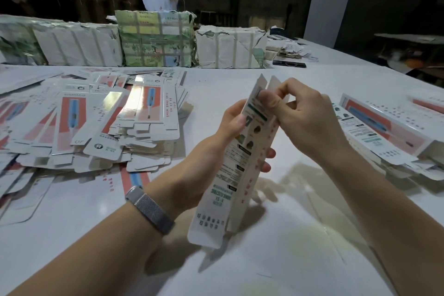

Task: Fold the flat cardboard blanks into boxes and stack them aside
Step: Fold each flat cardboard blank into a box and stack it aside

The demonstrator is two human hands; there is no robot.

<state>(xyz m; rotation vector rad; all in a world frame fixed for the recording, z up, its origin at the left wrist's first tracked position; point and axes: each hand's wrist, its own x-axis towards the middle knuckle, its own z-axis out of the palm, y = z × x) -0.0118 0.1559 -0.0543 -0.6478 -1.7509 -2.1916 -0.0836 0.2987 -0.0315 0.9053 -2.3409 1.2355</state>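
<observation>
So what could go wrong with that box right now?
The right hand pinches the top flaps of the box; too hard a tuck might crease them. The left hand grips only its upper half, so the lower end could slip or twist. The loose pile of blanks nearby might slide if an arm nudged it.

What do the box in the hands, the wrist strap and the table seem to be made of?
Box: thin printed cardboard, matt white; it creases along fold lines and has loose end flaps.
Wrist strap: probably fine woven metal mesh, grey with a dull sheen; woven fabric is possible.
Table: smooth glossy white surface, maybe laminate or coated sheet; it mirrors the arms.
</observation>
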